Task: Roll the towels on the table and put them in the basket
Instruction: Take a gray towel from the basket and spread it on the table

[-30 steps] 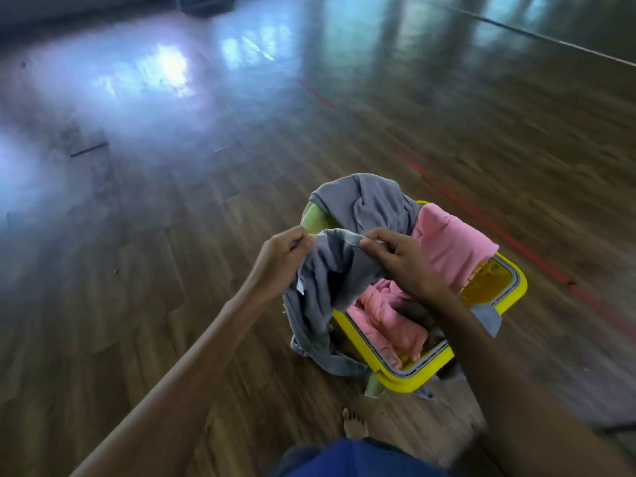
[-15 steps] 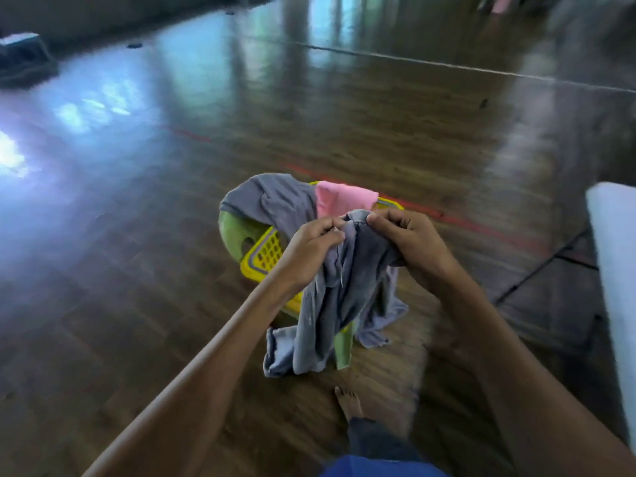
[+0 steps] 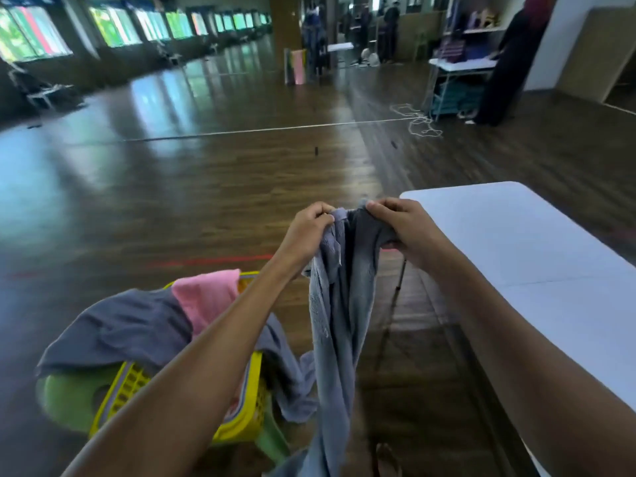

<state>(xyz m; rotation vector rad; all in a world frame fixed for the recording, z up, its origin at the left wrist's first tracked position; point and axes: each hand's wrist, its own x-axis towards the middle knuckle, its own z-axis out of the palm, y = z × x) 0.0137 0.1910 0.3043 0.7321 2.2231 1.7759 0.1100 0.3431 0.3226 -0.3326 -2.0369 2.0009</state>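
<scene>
A grey-blue towel [image 3: 339, 325] hangs in the air in front of me, held by its top edge. My left hand [image 3: 308, 232] pinches one end of that edge and my right hand [image 3: 401, 225] pinches the other, a short gap apart. The towel dangles loosely, unrolled, down past my forearms. At the lower left stands the yellow basket [image 3: 246, 418] on a green stool [image 3: 69, 397]. A dark grey towel [image 3: 124, 328] and a pink towel [image 3: 206, 297] lie draped over the basket. The white table [image 3: 537, 270] is at my right.
Dark wooden floor spreads all around, with a red line [image 3: 213, 261] beyond the basket. My bare foot [image 3: 387, 457] shows at the bottom. Far back right stand another table [image 3: 461, 65], a person in dark clothes [image 3: 506, 60] and a loose cord [image 3: 418, 122] on the floor.
I have lifted the grey-blue towel up and away from the basket, turning right toward the white table. Both hands keep their pinch on its top edge.
</scene>
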